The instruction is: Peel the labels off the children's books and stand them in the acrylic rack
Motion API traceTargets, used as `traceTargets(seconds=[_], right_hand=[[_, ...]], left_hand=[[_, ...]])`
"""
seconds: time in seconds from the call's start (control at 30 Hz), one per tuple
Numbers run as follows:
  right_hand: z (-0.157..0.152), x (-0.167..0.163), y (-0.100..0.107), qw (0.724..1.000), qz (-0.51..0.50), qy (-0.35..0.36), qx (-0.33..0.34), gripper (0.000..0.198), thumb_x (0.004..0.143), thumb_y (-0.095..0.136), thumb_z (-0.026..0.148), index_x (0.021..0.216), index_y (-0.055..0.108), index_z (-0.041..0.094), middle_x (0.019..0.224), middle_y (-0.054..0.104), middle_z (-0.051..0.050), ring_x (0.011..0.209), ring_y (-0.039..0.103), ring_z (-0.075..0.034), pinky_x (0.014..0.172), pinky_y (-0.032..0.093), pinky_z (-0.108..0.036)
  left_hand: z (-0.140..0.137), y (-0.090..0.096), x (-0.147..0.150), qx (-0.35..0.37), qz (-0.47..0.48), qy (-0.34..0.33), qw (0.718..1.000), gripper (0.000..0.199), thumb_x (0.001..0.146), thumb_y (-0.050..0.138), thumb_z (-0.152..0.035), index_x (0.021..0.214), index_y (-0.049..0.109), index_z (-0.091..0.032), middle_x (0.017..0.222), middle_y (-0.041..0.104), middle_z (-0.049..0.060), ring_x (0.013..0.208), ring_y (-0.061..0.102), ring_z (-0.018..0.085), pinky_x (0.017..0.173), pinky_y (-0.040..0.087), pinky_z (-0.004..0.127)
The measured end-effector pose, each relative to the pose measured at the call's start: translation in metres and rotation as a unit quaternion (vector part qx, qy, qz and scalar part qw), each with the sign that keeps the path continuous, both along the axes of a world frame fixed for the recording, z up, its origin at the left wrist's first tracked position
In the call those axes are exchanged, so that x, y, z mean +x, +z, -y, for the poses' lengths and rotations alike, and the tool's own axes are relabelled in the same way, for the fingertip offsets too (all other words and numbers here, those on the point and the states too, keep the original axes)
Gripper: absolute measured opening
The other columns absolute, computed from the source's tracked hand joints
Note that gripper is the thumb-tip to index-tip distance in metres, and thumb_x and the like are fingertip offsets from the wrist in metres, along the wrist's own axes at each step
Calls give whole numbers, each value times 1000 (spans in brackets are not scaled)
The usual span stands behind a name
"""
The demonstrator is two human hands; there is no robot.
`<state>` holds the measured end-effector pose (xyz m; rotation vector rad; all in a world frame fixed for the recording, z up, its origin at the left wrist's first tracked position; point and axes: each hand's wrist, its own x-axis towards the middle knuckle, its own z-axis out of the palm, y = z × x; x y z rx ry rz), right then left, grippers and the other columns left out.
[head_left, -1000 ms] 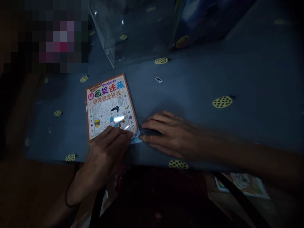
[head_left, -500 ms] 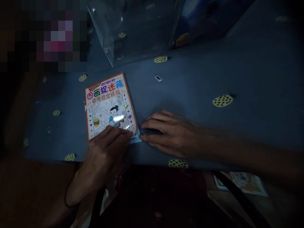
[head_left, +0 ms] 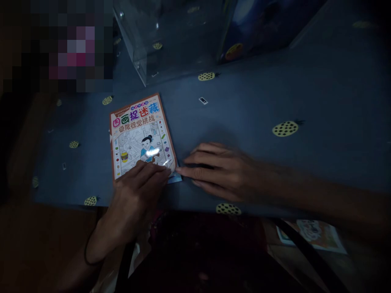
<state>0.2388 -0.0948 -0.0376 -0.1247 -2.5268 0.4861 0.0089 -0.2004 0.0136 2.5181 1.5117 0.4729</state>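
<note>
**Both hands at the book's near corner**

Head view. The book (head_left: 142,136) lies flat on the blue table (head_left: 259,110), cover up, well left of centre and slightly turned. My left hand (head_left: 137,199) rests on its near edge, fingers stretched flat over the lower cover, pressing rather than gripping. My right hand (head_left: 220,171) lies flat on the table just right of the book, fingers extended and loose, holding nothing; its fingertip touches the pale blue sheet (head_left: 176,177) that pokes out under the book's near right corner.

Surroundings: a clear plastic box (head_left: 161,40) stands beyond the book, well apart from it. A small white tag (head_left: 203,100) lies on the table between box and right hand. Pineapple prints dot the cloth. Below the table edge, at right, another printed sheet (head_left: 317,236) lies partly behind a dark strap (head_left: 305,254). The scene is dim; glare marks the cover. Nothing lies between my hands and the book.

Against the frame half a second back: the right fingertips have edged slightly left, closer to the corner. The left hand and the book are unchanged.
</note>
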Motion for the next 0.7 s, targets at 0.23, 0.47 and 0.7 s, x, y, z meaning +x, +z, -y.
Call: traceTargets(seconds=[0.23, 0.47, 0.7], right_hand=[[-1, 0, -1, 1000, -11, 3, 1, 23, 101, 51, 17, 114, 69, 12, 106, 70, -12, 100, 61, -22, 85, 57, -42], [0, -1, 0, 1000, -27, 9, 5, 24, 101, 51, 15, 118, 67, 12, 109, 71, -12, 101, 62, -21, 89, 56, -42], [0, -1, -1, 1000, -13, 9, 5, 23, 102, 50, 17, 116, 67, 12, 106, 70, -12, 99, 60, -21, 85, 57, -41]], left_hand=[[0, 0, 0, 1, -12, -4, 1000, 21, 99, 49, -9, 115, 62, -14, 104, 71, 9, 92, 63, 23, 75, 55, 36], [2, -1, 1, 7, -24, 9, 1000, 22, 99, 48, -10, 114, 62, -16, 105, 72, 9, 92, 64, 23, 75, 56, 37], [2, -1, 1, 10, -27, -2, 1000, 22, 99, 47, -10, 115, 62, -14, 106, 72, 9, 93, 64, 24, 74, 57, 37]])
